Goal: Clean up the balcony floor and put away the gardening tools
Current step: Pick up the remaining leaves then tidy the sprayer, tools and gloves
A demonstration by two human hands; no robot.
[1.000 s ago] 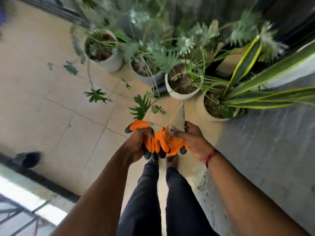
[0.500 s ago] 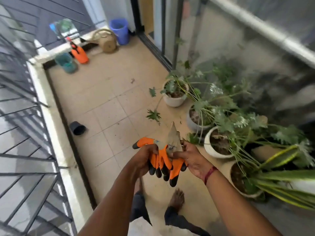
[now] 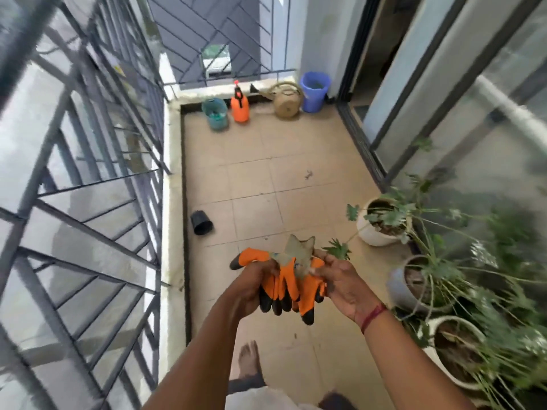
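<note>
Orange garden gloves point(image 3: 284, 284) with black fingertips hang bunched between both hands at chest height. My left hand point(image 3: 256, 284) grips them from the left, one orange finger sticking out past the thumb. My right hand point(image 3: 334, 281) holds them from the right and pinches a dirty grey trowel blade point(image 3: 299, 251) that points up and away. On the tiled floor point(image 3: 266, 179) lie a tipped black plastic pot point(image 3: 202, 222) by the left kerb and a small scrap of plant debris point(image 3: 308, 174) further off.
A metal railing point(image 3: 88, 179) runs along the left. At the far end stand a teal bucket point(image 3: 215, 113), an orange sprayer point(image 3: 239, 106), a tan watering can point(image 3: 287, 100) and a blue bucket point(image 3: 314, 91). Potted plants point(image 3: 381, 223) line the right wall beside the sliding door point(image 3: 376, 93).
The view has swung from the pots at my feet round to the length of the balcony. Both hands keep their hold on the gloves and trowel.
</note>
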